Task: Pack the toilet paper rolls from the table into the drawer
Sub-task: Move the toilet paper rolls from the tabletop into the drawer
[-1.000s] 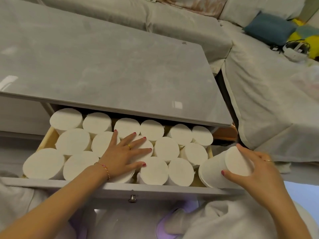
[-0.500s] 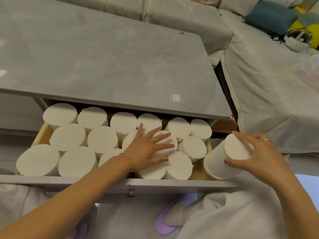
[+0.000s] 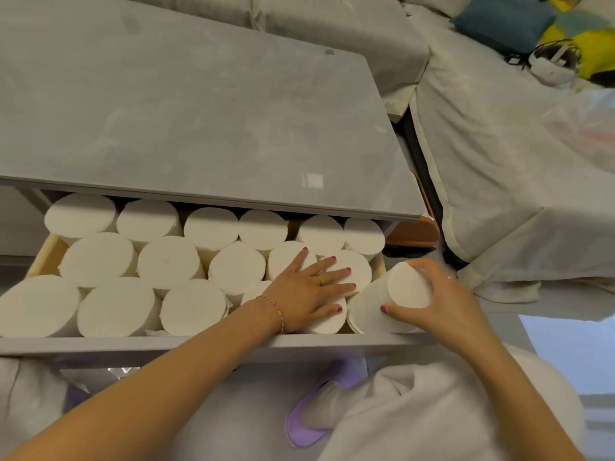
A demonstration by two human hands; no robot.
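The open drawer (image 3: 206, 344) below the grey table (image 3: 186, 111) holds several upright white toilet paper rolls (image 3: 173, 261) in three rows. My left hand (image 3: 307, 289) lies flat with spread fingers on the tops of the rolls at the drawer's right end. My right hand (image 3: 436, 304) grips one more toilet paper roll (image 3: 382, 301), tilted, at the drawer's front right corner, its lower end down inside the drawer beside the packed rolls.
A sofa under a pale cover (image 3: 499, 161) runs along the right and back. A blue cushion (image 3: 502, 18) and a white headset (image 3: 549, 61) lie at its far right. A purple slipper (image 3: 306, 424) shows on the floor below the drawer front.
My left hand slid right across the roll tops to the drawer's right end. My right hand brought the tilted roll leftward and down into the front right corner.
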